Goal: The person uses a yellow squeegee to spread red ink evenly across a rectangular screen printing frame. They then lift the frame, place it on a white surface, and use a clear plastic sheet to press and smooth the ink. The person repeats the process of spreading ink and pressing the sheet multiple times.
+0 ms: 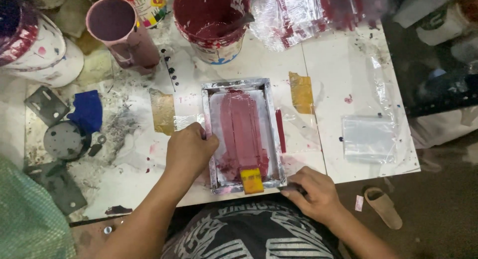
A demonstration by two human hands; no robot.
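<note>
Screen frame flat at surface centre, already smeared maroon; yellow squeegee parked at its 6 o'clock edge. Left hand fingers pressed together on 9 o'clock rail; right hand fingers pinching 5 o'clock corner. Frame not yet lifted.

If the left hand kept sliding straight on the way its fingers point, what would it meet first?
The left hand rests on the left rail of the metal screen frame, fingers pointing up and to the right. It would probably cross onto the red-inked mesh first, though depth is hard to judge.
</note>
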